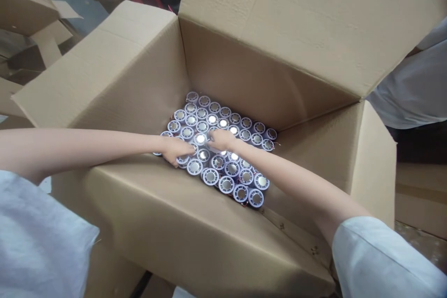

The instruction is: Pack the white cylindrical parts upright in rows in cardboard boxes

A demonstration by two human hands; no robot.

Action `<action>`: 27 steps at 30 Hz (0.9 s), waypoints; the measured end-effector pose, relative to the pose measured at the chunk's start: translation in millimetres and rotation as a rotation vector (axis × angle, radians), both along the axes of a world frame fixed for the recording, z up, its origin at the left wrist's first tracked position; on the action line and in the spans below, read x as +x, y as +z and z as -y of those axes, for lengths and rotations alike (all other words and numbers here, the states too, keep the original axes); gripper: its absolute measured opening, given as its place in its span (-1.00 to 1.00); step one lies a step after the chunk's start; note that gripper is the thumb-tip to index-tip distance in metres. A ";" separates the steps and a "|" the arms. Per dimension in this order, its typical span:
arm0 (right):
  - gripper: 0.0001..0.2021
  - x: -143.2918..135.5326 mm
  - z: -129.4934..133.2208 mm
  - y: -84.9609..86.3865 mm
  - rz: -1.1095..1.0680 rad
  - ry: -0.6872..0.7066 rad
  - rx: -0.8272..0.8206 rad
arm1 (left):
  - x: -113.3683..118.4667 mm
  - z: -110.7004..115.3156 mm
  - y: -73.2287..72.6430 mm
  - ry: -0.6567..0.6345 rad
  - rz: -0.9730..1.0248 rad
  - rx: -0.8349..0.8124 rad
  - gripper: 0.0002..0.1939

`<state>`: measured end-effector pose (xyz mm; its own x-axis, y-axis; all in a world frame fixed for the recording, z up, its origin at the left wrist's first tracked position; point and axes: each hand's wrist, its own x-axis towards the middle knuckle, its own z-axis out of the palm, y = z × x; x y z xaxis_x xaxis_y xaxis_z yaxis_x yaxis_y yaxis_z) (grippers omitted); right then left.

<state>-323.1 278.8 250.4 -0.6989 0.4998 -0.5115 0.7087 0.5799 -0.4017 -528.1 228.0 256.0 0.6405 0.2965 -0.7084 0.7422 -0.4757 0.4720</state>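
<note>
I have both hands deep in the cardboard box (244, 70), on the packed layer of round white spools (223, 149) covering its bottom. My left hand (178, 150) curls narrowly over 1 spool near the layer's middle; my right hand (221, 139) rests just beside it, whether its grip is closed I cannot tell. I judge that lifting straight up, without tipping neighbours, works best.

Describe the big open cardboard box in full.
The cardboard box is large, of plain brown corrugated board, and stands open with all four flaps folded outward. Its walls look creased. On its bottom stand rows of small round white spools with shiny metal centres, packed close and upright. The left hand and right hand reach down inside and rest on the spools near the middle.
</note>
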 end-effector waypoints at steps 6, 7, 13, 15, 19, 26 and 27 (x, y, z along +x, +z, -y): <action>-0.55 -24.0 38.7 -16.4 -0.077 0.044 -0.002 | -11.8 11.0 -6.9 0.012 -0.151 0.026 -0.27; -0.52 -24.9 42.6 -19.0 -0.051 0.068 -0.041 | -9.7 14.2 -8.6 0.012 -0.139 0.014 -0.29; -0.45 -21.1 42.3 -23.4 -0.058 0.127 -0.211 | 1.8 15.9 -16.3 0.130 0.043 -0.059 -0.27; -0.50 -20.9 40.5 -22.7 -0.061 0.104 -0.207 | 1.9 11.9 -16.4 0.092 0.060 -0.133 -0.40; -0.51 -18.7 39.5 -21.2 -0.076 0.103 -0.192 | 2.1 11.2 -13.5 0.079 0.026 -0.138 -0.54; -0.54 15.7 16.5 24.3 -0.082 0.165 -0.068 | 1.4 0.0 -12.2 0.136 -0.117 -0.165 -0.30; -0.55 26.1 10.2 38.1 -0.112 0.148 -0.043 | 1.9 -7.0 -8.4 0.150 -0.155 -0.179 -0.30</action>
